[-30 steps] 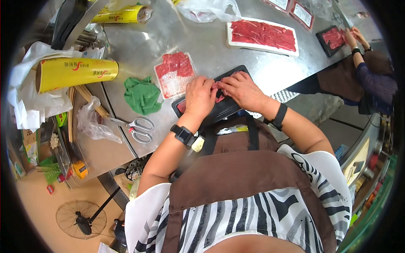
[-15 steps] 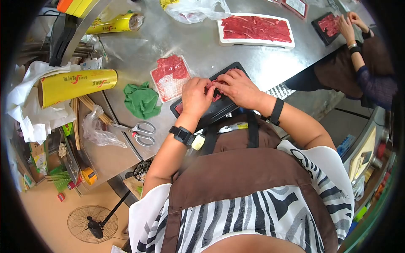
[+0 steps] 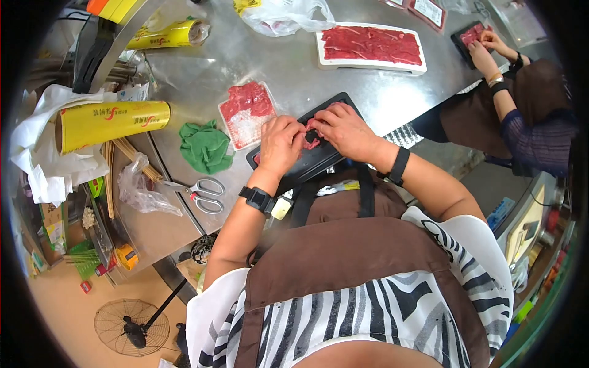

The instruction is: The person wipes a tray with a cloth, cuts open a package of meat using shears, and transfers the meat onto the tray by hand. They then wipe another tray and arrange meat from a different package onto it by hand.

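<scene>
A black tray (image 3: pixel 336 101) lies at the front edge of the steel table, and both my hands are over it. Pinched in the fingers of my left hand (image 3: pixel 282 142) is one side of a slice of raw meat (image 3: pixel 311 142). The fingers of my right hand (image 3: pixel 346 130) are closed on the other side of that slice, and they hide part of it. Just behind my left hand sits a white tray (image 3: pixel 238 144) with flat red meat (image 3: pixel 250 101) on its far half. Left of this tray is a crumpled green cloth (image 3: pixel 205 147).
Farther back stands a long white tray (image 3: pixel 374 68) of sliced meat beside a plastic bag (image 3: pixel 285 17). Scissors (image 3: pixel 205 195) lie at the left table edge, near a yellow film roll (image 3: pixel 113 126). At right, a co-worker's hands (image 3: pixel 486 55) handle meat on another black tray (image 3: pixel 461 44).
My hands have shifted slightly on the black tray, with the meat slice still between them. The co-worker has leaned in, and their hands and small tray have moved a little.
</scene>
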`<action>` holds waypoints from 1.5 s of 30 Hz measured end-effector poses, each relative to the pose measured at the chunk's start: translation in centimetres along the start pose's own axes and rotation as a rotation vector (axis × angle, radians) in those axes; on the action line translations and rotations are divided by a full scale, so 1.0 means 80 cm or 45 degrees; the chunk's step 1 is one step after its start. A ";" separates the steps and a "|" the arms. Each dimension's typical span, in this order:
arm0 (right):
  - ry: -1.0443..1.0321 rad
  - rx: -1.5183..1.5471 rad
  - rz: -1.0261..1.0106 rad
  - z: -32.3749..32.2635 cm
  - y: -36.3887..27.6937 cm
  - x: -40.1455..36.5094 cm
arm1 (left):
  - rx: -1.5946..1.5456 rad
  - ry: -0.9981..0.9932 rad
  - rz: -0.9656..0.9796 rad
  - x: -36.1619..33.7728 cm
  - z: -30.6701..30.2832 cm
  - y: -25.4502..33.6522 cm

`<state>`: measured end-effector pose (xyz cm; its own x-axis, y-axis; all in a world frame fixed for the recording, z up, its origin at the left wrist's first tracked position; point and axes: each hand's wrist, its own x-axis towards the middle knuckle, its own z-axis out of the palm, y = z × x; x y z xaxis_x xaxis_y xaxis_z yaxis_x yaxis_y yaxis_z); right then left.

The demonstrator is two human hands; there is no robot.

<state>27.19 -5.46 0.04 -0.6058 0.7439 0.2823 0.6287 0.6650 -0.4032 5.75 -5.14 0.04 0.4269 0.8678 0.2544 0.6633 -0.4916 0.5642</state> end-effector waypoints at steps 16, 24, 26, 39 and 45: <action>-0.033 0.048 0.052 -0.020 -0.003 -0.019 | 0.109 -0.065 0.078 -0.001 0.006 0.026; -0.045 0.003 0.136 -0.027 0.001 -0.053 | 0.126 -0.365 0.268 -0.001 0.012 0.034; -0.127 0.002 0.222 -0.028 -0.002 -0.063 | 0.183 -0.479 0.248 -0.005 0.018 0.033; -0.089 -0.218 0.383 -0.010 -0.017 -0.038 | 0.213 -0.533 0.290 -0.002 0.014 0.045; -0.073 -0.346 0.458 0.002 -0.028 -0.033 | 0.244 -0.553 0.301 -0.008 0.016 0.041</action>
<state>27.34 -8.91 0.06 -0.3465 0.9311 0.1141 0.9048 0.3638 -0.2215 8.43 -7.37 0.73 0.7667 0.6419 -0.0147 0.6013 -0.7098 0.3668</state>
